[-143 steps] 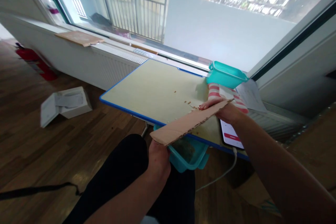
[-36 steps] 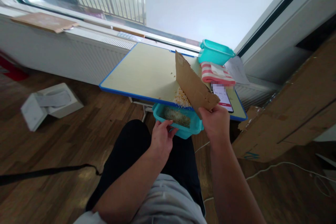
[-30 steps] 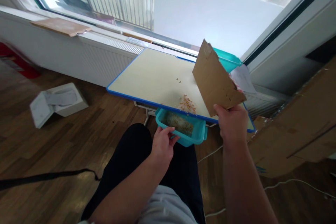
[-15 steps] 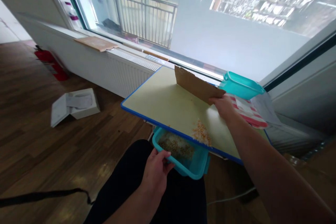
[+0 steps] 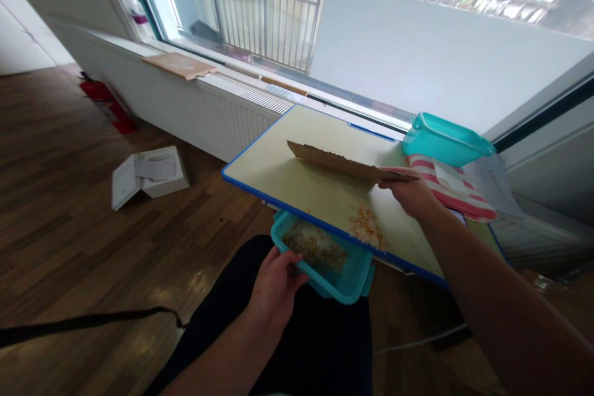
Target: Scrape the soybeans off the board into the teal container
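My left hand (image 5: 278, 278) is closed on the near rim of a turquoise plastic basin (image 5: 346, 291), which sits under the table's front edge above my lap. Mixed pale and brownish grains (image 5: 315, 244) lie inside it. In my right hand (image 5: 406, 192) is a flat strip of brown cardboard (image 5: 338, 164), gripped at its right end and slanting across the pale table top (image 5: 278, 154). A small heap of orange and white grains (image 5: 366, 226) rests near the blue front edge, on my side of the cardboard and apart from it.
A second turquoise basin (image 5: 450, 136) and a red-and-white striped cloth (image 5: 450, 189) are at the table's back right. Beyond stands a window above a radiator (image 5: 227, 120). On the floor to the left are an open white box (image 5: 151, 176) and a fire extinguisher (image 5: 109, 105).
My right hand has drawn the cardboard toward me across the table top, and it leans over more. My left hand still holds the basin. The camera view has shifted slightly.
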Demonstrator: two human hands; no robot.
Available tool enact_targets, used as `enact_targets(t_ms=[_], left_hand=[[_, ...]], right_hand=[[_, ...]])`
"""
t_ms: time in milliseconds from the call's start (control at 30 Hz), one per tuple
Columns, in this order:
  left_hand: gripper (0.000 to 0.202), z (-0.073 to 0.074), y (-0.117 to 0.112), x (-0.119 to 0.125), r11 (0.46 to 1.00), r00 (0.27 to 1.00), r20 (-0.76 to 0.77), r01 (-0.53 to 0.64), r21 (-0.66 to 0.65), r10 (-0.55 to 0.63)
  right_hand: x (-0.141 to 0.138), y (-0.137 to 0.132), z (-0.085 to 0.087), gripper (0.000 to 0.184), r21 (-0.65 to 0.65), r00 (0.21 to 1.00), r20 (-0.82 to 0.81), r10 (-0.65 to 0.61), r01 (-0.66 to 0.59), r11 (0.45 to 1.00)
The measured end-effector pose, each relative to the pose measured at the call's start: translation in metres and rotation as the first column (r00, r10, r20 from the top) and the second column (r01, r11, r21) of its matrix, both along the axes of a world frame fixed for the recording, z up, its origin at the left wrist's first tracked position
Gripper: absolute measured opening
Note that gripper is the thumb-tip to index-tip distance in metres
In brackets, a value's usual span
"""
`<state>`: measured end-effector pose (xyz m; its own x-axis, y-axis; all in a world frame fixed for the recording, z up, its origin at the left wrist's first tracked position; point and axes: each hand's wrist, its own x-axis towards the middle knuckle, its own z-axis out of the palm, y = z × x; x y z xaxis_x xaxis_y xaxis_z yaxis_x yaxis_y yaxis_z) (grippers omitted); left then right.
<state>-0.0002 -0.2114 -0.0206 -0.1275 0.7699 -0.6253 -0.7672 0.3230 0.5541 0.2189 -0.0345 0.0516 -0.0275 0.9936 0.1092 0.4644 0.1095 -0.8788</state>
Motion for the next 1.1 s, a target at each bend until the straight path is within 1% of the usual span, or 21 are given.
enact_targets(t_ms=[100, 167, 267, 367, 500, 700, 933, 1033, 1100], left_hand=[[0.019, -0.001, -0.003, -0.001, 1.000, 1.000, 0.010, 0.004, 0.027, -0.004], [0.019, 0.000, -0.004, -0.002, 0.999, 1.000, 0.007, 0.008, 0.031, -0.008], [0.019, 0.002, -0.005, -0.003, 0.999, 1.000, -0.006, 0.017, 0.028, -0.016], [0.021, 0.003, -0.006, -0.004, 0.999, 1.000, -0.008, 0.025, 0.041, -0.024], [0.022, 0.003, -0.006, -0.002, 0.999, 0.999, -0.023, 0.027, 0.027, -0.026], [0.026, 0.004, -0.008, 0.002, 0.999, 0.999, -0.033, 0.042, 0.020, -0.041], [0.029, 0.006, -0.007, 0.004, 0.998, 0.997, -0.054, 0.058, 0.008, -0.057], [0.031, 0.007, -0.007, 0.005, 0.998, 0.997, -0.046, 0.054, 0.009, -0.054], [0.034, 0.009, -0.007, 0.008, 0.999, 0.998, -0.045, 0.050, -0.004, -0.050]], right_hand=[[0.004, -0.004, 0.000, 0.025, -0.005, 0.998, -0.012, 0.069, -0.069, 0.998], [0.008, -0.006, -0.001, 0.026, -0.005, 0.988, -0.024, 0.154, -0.154, 0.988], [0.013, -0.007, -0.003, 0.026, -0.008, 0.956, 0.003, 0.293, -0.293, 0.956], [0.020, -0.006, -0.006, 0.022, -0.010, 0.924, 0.069, 0.376, -0.377, 0.926], [0.028, -0.004, -0.008, 0.020, -0.031, 0.892, 0.109, 0.438, -0.438, 0.899], [0.032, -0.008, -0.005, 0.017, -0.087, 0.853, -0.008, 0.522, -0.520, 0.849], [0.034, -0.018, 0.002, 0.027, -0.087, 0.827, -0.093, 0.555, -0.562, 0.823], [0.038, -0.019, 0.004, 0.029, -0.082, 0.808, -0.100, 0.581, -0.588, 0.804], [0.042, -0.020, 0.004, 0.029, -0.076, 0.785, -0.103, 0.611, -0.619, 0.782]])
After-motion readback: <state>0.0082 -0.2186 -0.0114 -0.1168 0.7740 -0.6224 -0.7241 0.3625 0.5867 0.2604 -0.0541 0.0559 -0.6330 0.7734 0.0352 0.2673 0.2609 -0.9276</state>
